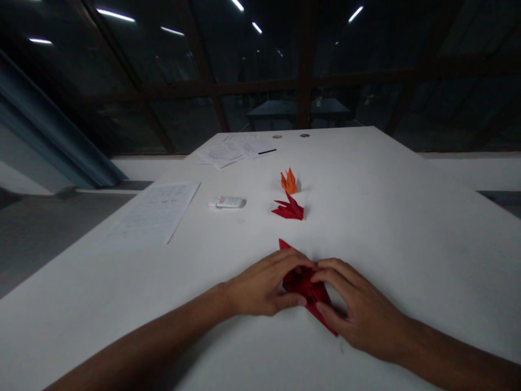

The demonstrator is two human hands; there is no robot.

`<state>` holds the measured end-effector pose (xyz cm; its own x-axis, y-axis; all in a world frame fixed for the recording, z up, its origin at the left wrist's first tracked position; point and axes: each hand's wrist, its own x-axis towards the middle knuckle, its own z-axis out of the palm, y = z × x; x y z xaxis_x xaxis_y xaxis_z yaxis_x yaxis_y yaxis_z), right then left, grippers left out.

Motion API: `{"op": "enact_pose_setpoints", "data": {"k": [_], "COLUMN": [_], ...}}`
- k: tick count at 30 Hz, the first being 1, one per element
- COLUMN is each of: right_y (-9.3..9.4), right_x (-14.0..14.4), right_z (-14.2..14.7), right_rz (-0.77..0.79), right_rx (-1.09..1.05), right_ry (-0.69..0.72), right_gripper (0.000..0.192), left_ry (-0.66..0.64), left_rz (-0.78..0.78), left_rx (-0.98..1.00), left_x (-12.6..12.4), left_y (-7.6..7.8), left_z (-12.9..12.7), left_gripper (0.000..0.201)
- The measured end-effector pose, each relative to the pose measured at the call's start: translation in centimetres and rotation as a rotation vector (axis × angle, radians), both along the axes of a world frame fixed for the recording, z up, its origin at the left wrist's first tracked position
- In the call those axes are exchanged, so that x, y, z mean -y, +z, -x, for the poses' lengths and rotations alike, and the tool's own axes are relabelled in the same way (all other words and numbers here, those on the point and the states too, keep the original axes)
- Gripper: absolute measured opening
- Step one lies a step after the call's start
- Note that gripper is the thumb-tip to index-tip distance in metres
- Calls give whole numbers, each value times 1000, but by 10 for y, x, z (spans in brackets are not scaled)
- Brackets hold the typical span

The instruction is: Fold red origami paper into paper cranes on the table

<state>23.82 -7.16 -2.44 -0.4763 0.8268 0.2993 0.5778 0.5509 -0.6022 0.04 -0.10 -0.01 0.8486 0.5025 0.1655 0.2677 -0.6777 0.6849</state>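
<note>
A dark red folded paper (304, 285) lies on the white table (407, 217) near its front edge. My left hand (264, 285) presses on its left side, fingers curled over the fold. From the right, my right hand (358, 309) pinches the paper's other edge. Both hands meet over the paper and hide most of it; one red corner pokes out behind the left fingers. Farther back stand a finished red origami figure (288, 209) and an orange origami figure (289, 182).
A small white tube-like object (227, 202) lies left of the origami figures. A printed sheet (152, 214) rests near the left edge, more papers (236, 149) with a black pen (267, 151) at the far end. Dark windows stand beyond the table.
</note>
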Motion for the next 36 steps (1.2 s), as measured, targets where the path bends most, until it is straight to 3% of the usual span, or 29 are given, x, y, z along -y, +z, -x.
{"op": "enact_pose_setpoints", "data": {"k": [5,9,16,24,30,32,34,36], "right_y": [-2,-7,-9,1,2,3,3,2], "right_x": [-5,-11,-15,-17,-16,-17,-17,-17], "right_z": [-2,-3,-7,-7,-7,-7,-6,-5], "right_rz": [82,83,99,109,132,145,167,180], "right_rx": [-115,-147,-121,-161,-140,-155,-218,-298], "right_ry": [-84,-87,-118,-203,-289,-295,-260,-243], "right_gripper": [50,60,31,13,20,22,19,11], "left_ry": [83,66,74,124,144,146,199,296], "left_rz": [-25,-23,40,127,149,154,138,149], "left_rx": [128,90,90,193,184,186,158,119], "left_x": [-3,-4,-2,0,0,2,5,7], "left_y": [-4,-5,1,5,6,10,13,15], "left_z": [2,3,3,1,-1,-3,-7,-11], "left_gripper": [52,52,20,26,24,35,47,45]}}
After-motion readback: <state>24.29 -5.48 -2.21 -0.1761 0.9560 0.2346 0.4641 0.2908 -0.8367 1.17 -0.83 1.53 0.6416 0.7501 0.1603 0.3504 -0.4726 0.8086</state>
